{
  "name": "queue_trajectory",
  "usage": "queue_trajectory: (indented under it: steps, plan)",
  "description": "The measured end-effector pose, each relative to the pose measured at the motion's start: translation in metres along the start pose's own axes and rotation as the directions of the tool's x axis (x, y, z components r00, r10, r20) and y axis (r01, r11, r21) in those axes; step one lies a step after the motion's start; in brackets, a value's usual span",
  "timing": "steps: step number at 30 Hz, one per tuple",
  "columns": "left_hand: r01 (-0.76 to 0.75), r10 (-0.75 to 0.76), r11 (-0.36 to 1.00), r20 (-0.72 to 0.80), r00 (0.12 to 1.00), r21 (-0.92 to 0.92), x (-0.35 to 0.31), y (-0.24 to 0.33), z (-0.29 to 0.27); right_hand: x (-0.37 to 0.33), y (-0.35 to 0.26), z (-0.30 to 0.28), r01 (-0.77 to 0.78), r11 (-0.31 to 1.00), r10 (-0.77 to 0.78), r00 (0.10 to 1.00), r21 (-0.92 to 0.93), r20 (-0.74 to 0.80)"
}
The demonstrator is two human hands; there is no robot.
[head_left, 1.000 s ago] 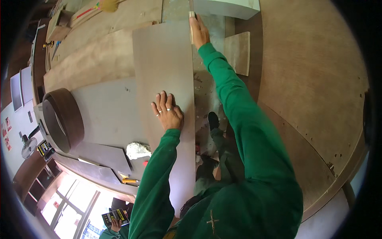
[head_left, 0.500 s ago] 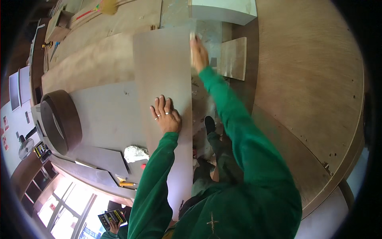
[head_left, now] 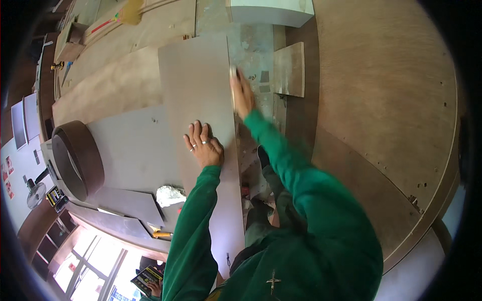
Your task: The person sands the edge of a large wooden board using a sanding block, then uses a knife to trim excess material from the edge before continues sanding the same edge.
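A long grey-brown board (head_left: 198,75) lies lengthwise in front of me. My left hand (head_left: 205,145) rests on its top, fingers spread, a ring showing on two of them. At the board's right edge, towards its far end, my right hand (head_left: 243,94) is closed around a slim pale block (head_left: 233,80), which is held upright along that edge. The block is blurred and mostly covered by the fingers, so its exact kind is unclear.
Left of the board stand a brown curved ring-shaped piece (head_left: 78,158), a crumpled white wad (head_left: 169,195) and a yellow-handled tool (head_left: 161,234). A large plywood panel (head_left: 381,75) fills the right. A person's hand (head_left: 154,288) holds a dark package at lower left.
My right hand has slid closer to me along the board's right edge, with the pale block in it. My left hand stays flat on the board. The whole view has shifted slightly.
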State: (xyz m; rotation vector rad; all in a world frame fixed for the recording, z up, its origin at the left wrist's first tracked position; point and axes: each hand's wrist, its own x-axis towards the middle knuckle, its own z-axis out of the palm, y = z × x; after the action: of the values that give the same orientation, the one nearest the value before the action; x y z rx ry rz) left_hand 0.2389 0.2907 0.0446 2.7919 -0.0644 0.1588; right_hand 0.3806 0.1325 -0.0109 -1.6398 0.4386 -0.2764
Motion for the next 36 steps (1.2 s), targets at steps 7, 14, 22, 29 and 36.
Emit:
queue_trajectory:
  steps: [7, 14, 22, 29, 36]
  plan:
    - [-0.006, 0.006, 1.000, 0.015, 1.000, -0.020, 0.005, 0.002, -0.001, 0.092, -0.043, -0.005, -0.002, 0.994, -0.021, 0.979, 0.113, 0.205]
    - [0.019, -0.019, 1.000, 0.024, 1.000, 0.001, -0.003, -0.001, -0.004, -0.105, -0.007, -0.035, -0.178, 0.984, 0.168, 0.966, 0.032, 0.197]
    - [-0.013, 0.013, 1.000, 0.002, 1.000, 0.006, -0.001, 0.004, 0.001, -0.096, -0.036, -0.050, -0.106, 0.994, 0.108, 0.978, -0.019, 0.181]
    - [0.022, -0.023, 0.999, 0.007, 1.000, 0.036, -0.007, -0.003, -0.001, -0.194, -0.011, -0.062, -0.026, 0.979, 0.069, 0.976, -0.202, 0.207]
    - [-0.026, 0.026, 1.000, -0.012, 1.000, -0.001, -0.002, 0.005, 0.003, -0.033, -0.039, -0.033, -0.036, 0.983, 0.060, 0.990, -0.178, 0.132]
